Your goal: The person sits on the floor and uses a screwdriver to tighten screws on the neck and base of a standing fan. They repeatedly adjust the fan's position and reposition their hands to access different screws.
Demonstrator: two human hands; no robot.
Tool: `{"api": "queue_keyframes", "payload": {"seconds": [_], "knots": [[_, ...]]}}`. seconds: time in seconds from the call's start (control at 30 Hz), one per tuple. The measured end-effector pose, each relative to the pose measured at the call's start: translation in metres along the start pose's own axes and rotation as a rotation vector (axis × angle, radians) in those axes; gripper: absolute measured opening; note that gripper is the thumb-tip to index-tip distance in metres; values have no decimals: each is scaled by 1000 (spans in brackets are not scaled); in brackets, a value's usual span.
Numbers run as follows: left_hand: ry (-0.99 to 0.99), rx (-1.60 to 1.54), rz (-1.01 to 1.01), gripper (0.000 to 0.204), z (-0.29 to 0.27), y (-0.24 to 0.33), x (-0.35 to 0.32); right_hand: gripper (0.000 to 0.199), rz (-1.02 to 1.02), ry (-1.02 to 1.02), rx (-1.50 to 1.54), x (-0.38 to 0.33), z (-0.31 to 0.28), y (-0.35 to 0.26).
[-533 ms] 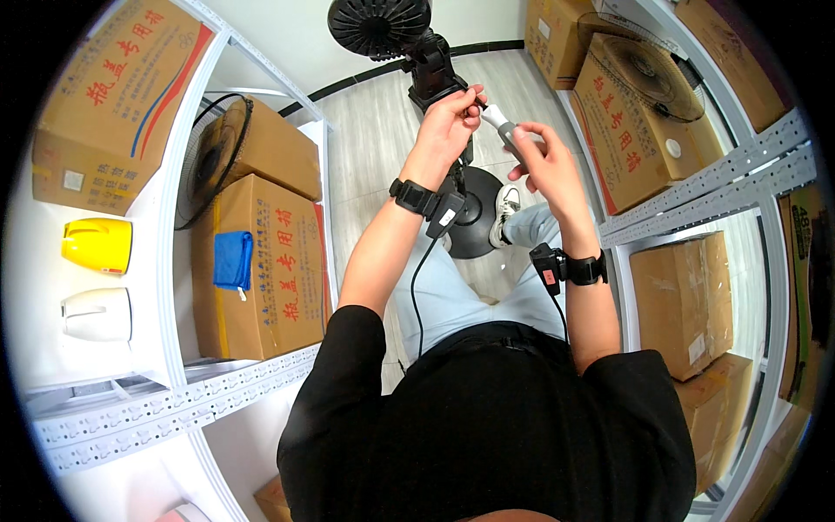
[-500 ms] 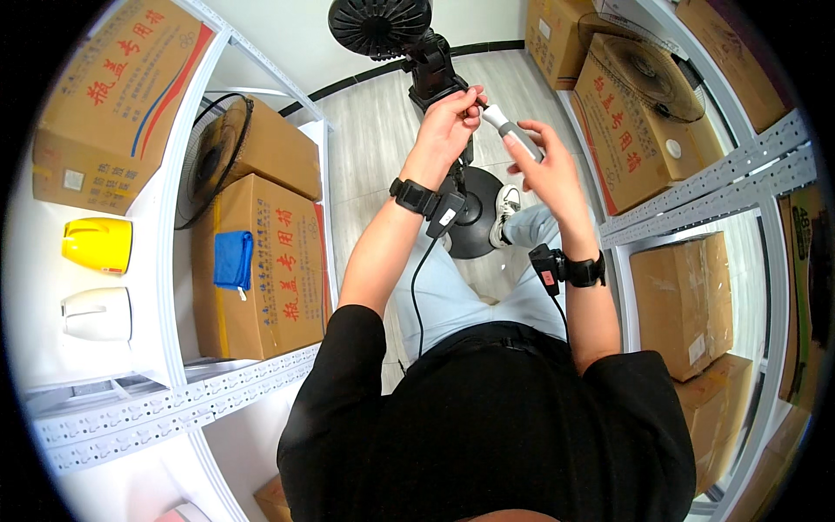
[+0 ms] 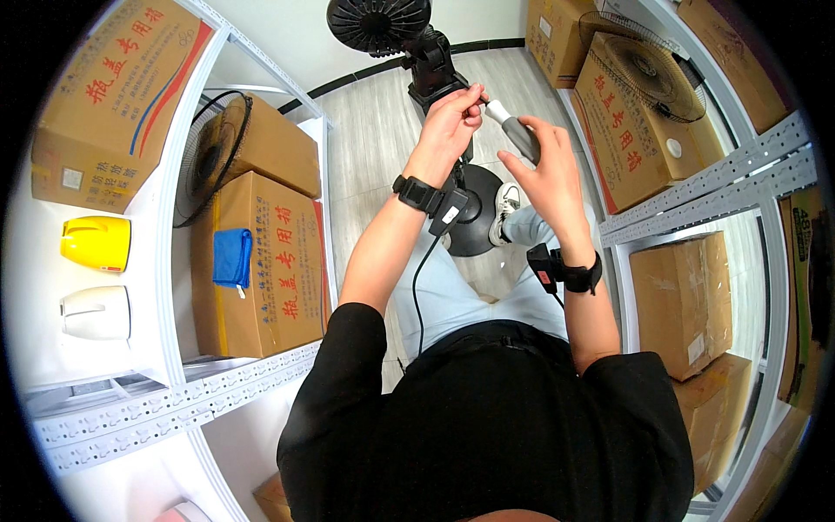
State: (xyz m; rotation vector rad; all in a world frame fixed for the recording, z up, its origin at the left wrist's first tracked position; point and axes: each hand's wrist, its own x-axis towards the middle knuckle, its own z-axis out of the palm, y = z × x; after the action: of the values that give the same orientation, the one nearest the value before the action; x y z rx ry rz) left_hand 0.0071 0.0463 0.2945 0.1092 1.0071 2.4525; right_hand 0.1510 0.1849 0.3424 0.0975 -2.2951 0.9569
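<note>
The screwdriver [image 3: 520, 137], grey and white, slants between both hands, right of the black fan stand [image 3: 430, 74]. Left hand [image 3: 445, 129]: fingertips drawn together at the tool's dark shaft end; whether they grip it cannot be told. Right hand [image 3: 557, 178]: fingers loosely curved at the handle, thumb spread; firmness of hold indeterminable. A wire guard [image 3: 648, 74] overhangs a carton's [image 3: 607, 126] edge.
</note>
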Motion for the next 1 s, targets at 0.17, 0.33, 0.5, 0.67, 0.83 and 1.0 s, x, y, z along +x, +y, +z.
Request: {"api": "queue_keyframes", "payload": {"seconds": [0.17, 0.33, 0.5, 0.67, 0.83, 1.0], "knots": [[15, -36, 5, 16, 1, -3, -2, 41, 650, -267, 458, 10, 1, 6], [4, -4, 9, 15, 0, -1, -4, 37, 268, -79, 175, 1, 8, 8], [4, -8, 25, 17, -5, -3, -2, 38, 307, -84, 71, 2, 13, 5], [-6, -47, -13, 18, 3, 2, -6, 36, 612, -214, 446, 9, 4, 0], [-19, -24, 12, 18, -1, 0, -3, 37, 73, 12, -30, 3, 9, 5], [-43, -105, -53, 20, -12, 0, -9, 35, 732, -277, 671, 14, 4, 16]]}}
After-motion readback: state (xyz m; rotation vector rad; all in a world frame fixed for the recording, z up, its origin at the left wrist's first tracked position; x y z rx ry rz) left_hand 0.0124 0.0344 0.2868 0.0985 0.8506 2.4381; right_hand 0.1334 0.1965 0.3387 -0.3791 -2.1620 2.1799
